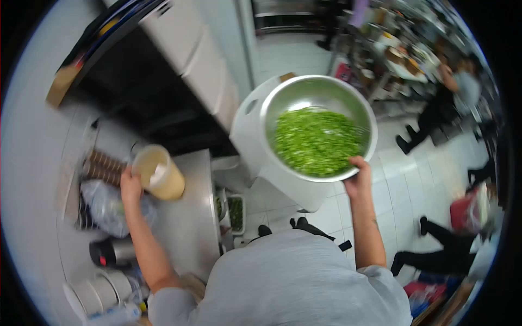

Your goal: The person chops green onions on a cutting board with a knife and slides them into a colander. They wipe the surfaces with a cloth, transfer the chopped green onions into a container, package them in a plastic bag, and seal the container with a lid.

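A round steel bowl (361, 106) holds finely chopped green onions (315, 141). My right hand (359, 176) grips the bowl's near right rim, thumb over the edge and fingers hidden underneath. Beneath the bowl is a white plastic piece (250, 125) with an oval slot; I cannot tell if the bowl rests on it. At the left, my left hand (131, 187) is closed on the rim of a cream-coloured plastic tub (173, 185) by the steel counter (193, 217). Something white (159, 173) lies inside the tub.
A black shelf with pale drawers (204, 70) stands ahead. On the left are striped cup stacks (103, 168), a clear plastic bag (111, 204) and white containers (98, 293). A tray of greens (236, 213) sits low beside the counter. Other people (457, 98) are at the right.
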Demonstrator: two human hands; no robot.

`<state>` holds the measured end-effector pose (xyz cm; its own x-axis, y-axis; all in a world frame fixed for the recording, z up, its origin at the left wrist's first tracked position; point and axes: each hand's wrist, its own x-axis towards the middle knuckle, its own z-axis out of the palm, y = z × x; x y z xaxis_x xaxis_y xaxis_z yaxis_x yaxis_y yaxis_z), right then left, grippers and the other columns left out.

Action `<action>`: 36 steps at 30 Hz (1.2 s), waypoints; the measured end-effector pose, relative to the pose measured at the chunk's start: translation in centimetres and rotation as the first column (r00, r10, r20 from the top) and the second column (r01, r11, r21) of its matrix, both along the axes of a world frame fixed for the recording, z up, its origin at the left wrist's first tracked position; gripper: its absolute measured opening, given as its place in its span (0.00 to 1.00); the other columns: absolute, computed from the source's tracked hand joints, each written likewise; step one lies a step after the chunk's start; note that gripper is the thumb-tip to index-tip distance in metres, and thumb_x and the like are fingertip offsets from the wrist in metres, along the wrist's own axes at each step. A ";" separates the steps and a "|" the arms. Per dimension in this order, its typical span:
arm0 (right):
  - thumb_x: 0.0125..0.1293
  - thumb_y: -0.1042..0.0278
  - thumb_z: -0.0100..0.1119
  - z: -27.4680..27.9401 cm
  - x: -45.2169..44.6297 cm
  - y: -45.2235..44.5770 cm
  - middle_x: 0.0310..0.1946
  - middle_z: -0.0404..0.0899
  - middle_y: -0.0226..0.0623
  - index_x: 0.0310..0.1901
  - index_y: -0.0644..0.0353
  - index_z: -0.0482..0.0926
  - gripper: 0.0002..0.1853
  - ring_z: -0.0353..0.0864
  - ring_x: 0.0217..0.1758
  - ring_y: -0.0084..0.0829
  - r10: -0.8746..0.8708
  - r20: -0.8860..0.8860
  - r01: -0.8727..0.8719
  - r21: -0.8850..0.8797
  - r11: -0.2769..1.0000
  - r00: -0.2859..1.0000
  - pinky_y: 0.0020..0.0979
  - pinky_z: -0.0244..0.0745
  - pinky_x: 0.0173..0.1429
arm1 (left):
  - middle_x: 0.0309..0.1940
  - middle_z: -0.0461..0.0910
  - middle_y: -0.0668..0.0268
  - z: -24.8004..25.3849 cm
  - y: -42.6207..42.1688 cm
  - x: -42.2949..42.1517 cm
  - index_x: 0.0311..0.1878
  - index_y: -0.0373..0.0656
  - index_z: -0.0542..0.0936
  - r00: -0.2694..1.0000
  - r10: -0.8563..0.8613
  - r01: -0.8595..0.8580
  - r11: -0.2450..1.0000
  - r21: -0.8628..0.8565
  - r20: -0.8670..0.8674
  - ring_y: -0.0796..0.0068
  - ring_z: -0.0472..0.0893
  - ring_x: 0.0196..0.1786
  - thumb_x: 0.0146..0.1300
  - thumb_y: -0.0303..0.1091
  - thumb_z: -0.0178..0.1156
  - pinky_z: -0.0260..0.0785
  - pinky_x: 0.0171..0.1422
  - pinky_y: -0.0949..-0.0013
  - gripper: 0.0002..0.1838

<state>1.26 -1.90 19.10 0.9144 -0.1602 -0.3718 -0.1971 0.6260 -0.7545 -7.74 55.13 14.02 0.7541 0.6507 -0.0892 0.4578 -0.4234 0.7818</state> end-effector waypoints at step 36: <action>0.50 0.73 0.58 3.1 7.4 0.5 0.37 0.77 0.41 0.41 0.67 0.74 0.15 0.77 0.41 0.34 0.457 0.014 -0.458 0.029 0.889 0.889 0.35 0.73 0.51 | 0.53 0.72 0.41 0.1 -7.5 -1.1 0.55 0.30 0.68 0.953 0.207 -0.111 0.918 0.382 -0.220 0.46 0.72 0.58 0.44 0.39 0.70 0.63 0.63 0.57 0.36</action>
